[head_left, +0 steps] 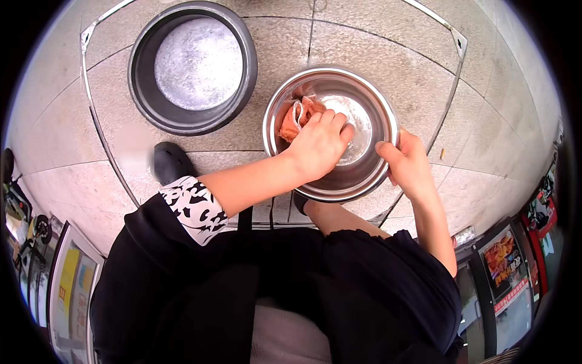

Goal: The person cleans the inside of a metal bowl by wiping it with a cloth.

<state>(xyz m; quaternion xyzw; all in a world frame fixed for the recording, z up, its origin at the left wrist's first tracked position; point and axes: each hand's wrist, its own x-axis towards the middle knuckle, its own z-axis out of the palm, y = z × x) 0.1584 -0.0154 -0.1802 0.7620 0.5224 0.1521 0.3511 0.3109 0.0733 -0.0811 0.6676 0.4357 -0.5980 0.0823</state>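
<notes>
A shiny metal bowl (279,176) rests on the tiled ground before me, tilted or level I cannot tell. My left hand (321,142) is inside it, fingers curled down and closed on an orange-brown cloth (291,123) with a pale edge. Part of the cloth bunches against the bowl's left wall; the part under my fingers is hidden. At the bowl's right side, my right hand (409,161) grips the rim, thumb over the inner edge and fingers outside. Light-coloured wet patches show on the bowl's bottom.
A dark grey round pot (142,91) with a whitish, speckled inside bottom stands at the upper left. My black clog (173,162) is just below it. Thin metal strips (104,130) frame the tiles. Shop signs (504,267) appear at the lower right.
</notes>
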